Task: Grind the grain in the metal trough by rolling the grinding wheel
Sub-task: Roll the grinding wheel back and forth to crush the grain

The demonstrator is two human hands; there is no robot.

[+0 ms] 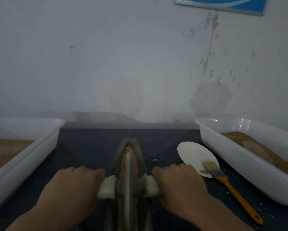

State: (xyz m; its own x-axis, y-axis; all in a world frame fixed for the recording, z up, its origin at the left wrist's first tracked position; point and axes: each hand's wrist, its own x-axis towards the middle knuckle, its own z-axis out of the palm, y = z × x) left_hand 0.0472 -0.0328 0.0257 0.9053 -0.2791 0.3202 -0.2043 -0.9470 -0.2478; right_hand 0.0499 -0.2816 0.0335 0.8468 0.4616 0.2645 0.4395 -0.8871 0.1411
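Left to right: one white tray [25, 148] of brown grain at the left edge of the tabletop [90, 147]. Your left hand [70, 185] has its grip curled over the white-wrapped left handle [107, 187]. The grinding wheel [128, 177] stands on edge in the one metal trough [136, 147], which is dead centre and pointing away from you, with grain [123, 162] lying along both sides of the wheel. Your right hand [178, 182] has its grip closed over the right handle [150, 185]. So you look mid-stroke in the rolling step, wheel near your end. Next move, as I judge it: push forward with even pressure on both handles and keep the wheel upright so grain stays in the trough. Further right: one white round plate [193, 155], one orange-handled brush [230, 185] with its bristles on the plate, and a second white tray [240, 147] of brown meal. Count: two trays, two hands, one wheel, one trough, one plate, one brush.
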